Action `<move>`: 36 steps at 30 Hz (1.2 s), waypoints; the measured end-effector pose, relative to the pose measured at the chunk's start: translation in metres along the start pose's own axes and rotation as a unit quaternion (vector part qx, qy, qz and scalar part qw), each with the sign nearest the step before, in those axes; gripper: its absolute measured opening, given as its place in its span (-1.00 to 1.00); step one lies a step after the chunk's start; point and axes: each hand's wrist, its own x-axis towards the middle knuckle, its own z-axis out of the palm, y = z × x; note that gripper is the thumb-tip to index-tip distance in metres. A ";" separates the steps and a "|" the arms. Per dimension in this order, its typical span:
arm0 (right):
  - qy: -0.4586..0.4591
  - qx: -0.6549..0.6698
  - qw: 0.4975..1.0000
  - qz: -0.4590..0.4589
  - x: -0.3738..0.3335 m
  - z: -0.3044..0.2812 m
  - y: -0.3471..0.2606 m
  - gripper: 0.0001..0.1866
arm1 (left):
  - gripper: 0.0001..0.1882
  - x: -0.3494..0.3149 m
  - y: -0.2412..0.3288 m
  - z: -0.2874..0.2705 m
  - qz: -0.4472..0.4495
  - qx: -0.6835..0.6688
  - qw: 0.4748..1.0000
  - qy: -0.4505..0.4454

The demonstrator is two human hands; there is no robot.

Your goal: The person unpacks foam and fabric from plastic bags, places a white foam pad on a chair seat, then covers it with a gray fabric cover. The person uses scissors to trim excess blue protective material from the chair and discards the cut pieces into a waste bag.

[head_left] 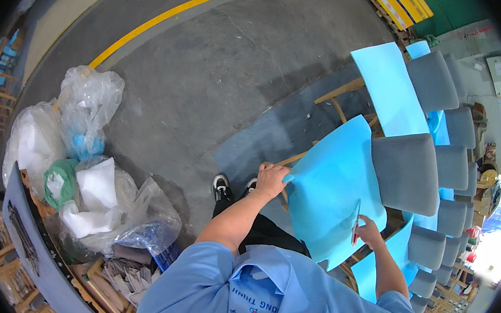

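A light-blue foam sheet (334, 188) lies over the seat of a wooden chair with a grey upholstered back (405, 172). At the sheet's near-left edge my left hand (271, 179) is closed, its fingers bent round the edge where a bit of blue shows folded. My right hand (368, 233) grips a slim red-handled cutting tool (355, 229) above the sheet's right part. Its narrow blade points away from me; whether it is scissors or a knife I cannot tell. Some wooden frame of the chair shows past the sheet's edges.
Several grey-backed chairs (431, 81) stand in rows on the right, some with blue sheets (390, 87). Clear plastic bags (87, 99) with white foam sit at left, beside a grey-blue panel (51, 263). A yellow line (189, 5) crosses the concrete floor (196, 78).
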 end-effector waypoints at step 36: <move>-0.080 -0.722 0.581 -0.368 0.007 0.081 -0.311 -0.68 | -0.63 -0.008 -0.016 -0.004 -0.018 -0.038 0.999 -0.036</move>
